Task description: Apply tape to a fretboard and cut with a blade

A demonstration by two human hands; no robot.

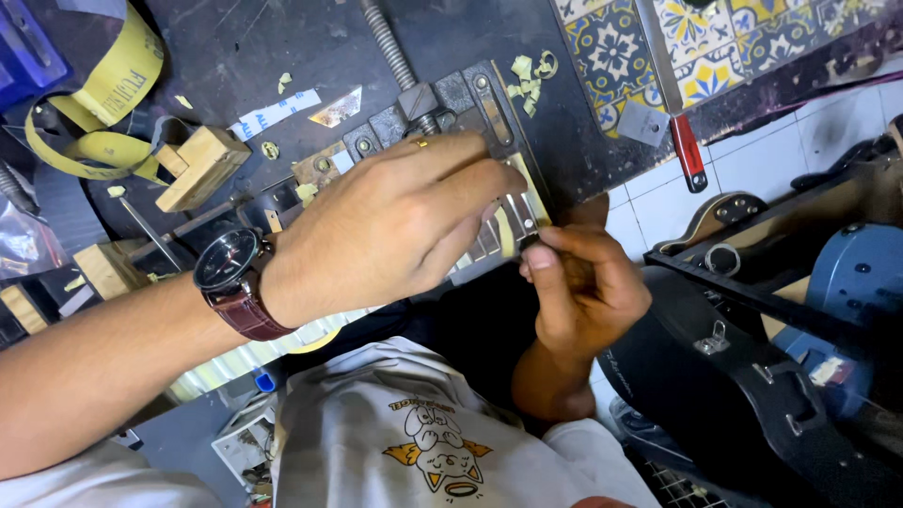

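Yellowish tape strip lies across a fretted neck piece clamped in the metal vise, its long axis running from 11 to 5 o'clock. Nearer, the left hand presses it with bunched fingertips from 9 o'clock. From 5 o'clock the right hand pinches its lower end between thumb and forefinger.

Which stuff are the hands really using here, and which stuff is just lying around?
In use:
left hand, pressing on the fretted neck piece
right hand, pinching at that piece's edge
strip of pale tape between the fingers
metal vise gripping the piece

Lying about:
yellow tape strip
wooden blocks
red-handled tool
black instrument case
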